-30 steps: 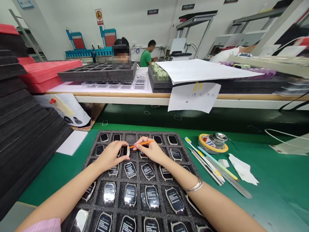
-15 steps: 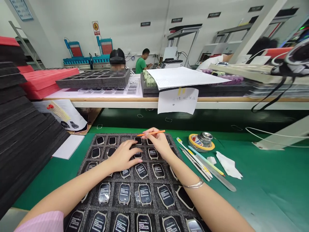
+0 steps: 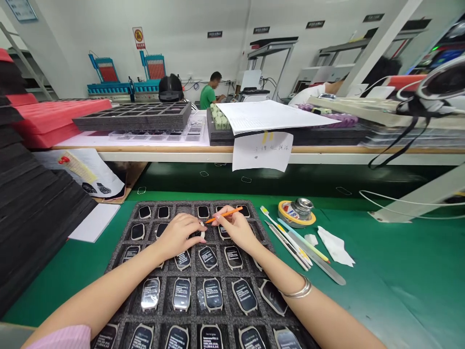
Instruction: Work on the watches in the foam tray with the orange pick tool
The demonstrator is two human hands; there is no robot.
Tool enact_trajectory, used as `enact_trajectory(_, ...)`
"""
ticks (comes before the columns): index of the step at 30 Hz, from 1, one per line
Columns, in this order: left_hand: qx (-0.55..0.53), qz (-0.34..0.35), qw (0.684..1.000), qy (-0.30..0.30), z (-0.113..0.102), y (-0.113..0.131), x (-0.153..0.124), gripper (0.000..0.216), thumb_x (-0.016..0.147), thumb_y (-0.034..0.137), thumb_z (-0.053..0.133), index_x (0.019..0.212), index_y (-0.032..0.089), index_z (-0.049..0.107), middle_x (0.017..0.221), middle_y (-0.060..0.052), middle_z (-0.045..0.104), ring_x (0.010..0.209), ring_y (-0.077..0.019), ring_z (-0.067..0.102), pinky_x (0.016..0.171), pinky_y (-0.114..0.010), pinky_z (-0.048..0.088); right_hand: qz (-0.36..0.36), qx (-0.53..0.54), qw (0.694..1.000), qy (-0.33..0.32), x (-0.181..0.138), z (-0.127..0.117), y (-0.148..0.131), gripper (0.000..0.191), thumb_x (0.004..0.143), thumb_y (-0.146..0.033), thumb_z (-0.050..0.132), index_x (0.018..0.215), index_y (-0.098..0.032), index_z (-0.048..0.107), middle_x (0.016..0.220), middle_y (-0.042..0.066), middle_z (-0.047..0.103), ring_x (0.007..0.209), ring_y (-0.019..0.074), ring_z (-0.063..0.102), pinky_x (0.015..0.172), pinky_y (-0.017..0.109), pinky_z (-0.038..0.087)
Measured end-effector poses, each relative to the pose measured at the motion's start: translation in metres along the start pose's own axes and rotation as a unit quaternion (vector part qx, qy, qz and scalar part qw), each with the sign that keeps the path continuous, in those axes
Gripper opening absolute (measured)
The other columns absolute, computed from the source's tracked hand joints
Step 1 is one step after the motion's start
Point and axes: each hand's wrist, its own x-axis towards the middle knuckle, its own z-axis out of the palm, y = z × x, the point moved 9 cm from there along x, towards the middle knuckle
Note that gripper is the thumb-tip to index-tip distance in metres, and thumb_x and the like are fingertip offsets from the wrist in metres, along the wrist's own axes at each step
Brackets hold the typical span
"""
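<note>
A black foam tray (image 3: 165,269) with rows of square compartments lies before me, and a smartwatch body without a strap sits in most of them. My left hand (image 3: 180,234) reaches over the second row from the back, thumb and fingers closed on a smartwatch (image 3: 202,233) that looks tilted up at its compartment. Pinched in my right hand (image 3: 234,228) is a slim orange pen-like stick (image 3: 225,214). Its pointed end slants down left, close to the held watch; whether it touches cannot be made out. Several lit screens (image 3: 212,293) in the nearer rows show white text.
Right of the tray lie a toothbrush (image 3: 267,213), several thin tools (image 3: 290,247), a flat metal spatula (image 3: 336,276), a tape roll (image 3: 308,220) and a crumpled tissue (image 3: 334,246). Stacked black foam (image 3: 39,218) rises at left. A shelf edge (image 3: 174,156) crosses ahead; a person in green sits beyond.
My left hand has closed on a watch in the second row and its edge is now raised. My right hand has brought the orange stick's tip down from the back row towards it.
</note>
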Motion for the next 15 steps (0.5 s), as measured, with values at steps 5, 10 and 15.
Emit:
enact_trajectory(5, -0.034, -0.053, 0.998, -0.01, 0.003, -0.009, 0.001, 0.043, 0.081, 0.056, 0.063, 0.111, 0.026, 0.06, 0.116, -0.001, 0.066, 0.114, -0.0175, 0.059, 0.104, -0.039, 0.049, -0.001, -0.032, 0.999, -0.026, -0.003, 0.008, -0.001, 0.029, 0.088, -0.047, 0.059, 0.084, -0.019, 0.055, 0.079, 0.007, 0.071, 0.081, 0.0228, 0.068, 0.081, 0.037, 0.049)
enact_trajectory(10, -0.064, -0.103, 0.993, -0.012, 0.004, -0.016, 0.0, 0.053, 0.074, 0.055, 0.073, 0.113, 0.023, 0.054, 0.116, -0.003, 0.063, 0.114, -0.0198, 0.059, 0.104, -0.04, 0.051, -0.008, -0.052, 0.998, -0.028, -0.003, 0.009, -0.001, 0.026, 0.089, -0.045, 0.057, 0.084, -0.019, 0.055, 0.078, 0.007, 0.071, 0.081, 0.0227, 0.068, 0.082, 0.036, 0.048)
enact_trajectory(15, -0.057, -0.084, 0.995, -0.003, 0.004, -0.015, 0.001, 0.053, 0.077, 0.057, 0.069, 0.114, 0.021, 0.055, 0.115, -0.005, 0.063, 0.112, -0.0202, 0.06, 0.103, -0.041, 0.053, -0.03, -0.082, 0.996, -0.035, -0.003, 0.011, -0.006, 0.027, 0.092, -0.046, 0.055, 0.085, -0.019, 0.057, 0.081, 0.007, 0.07, 0.084, 0.0232, 0.067, 0.084, 0.037, 0.048)
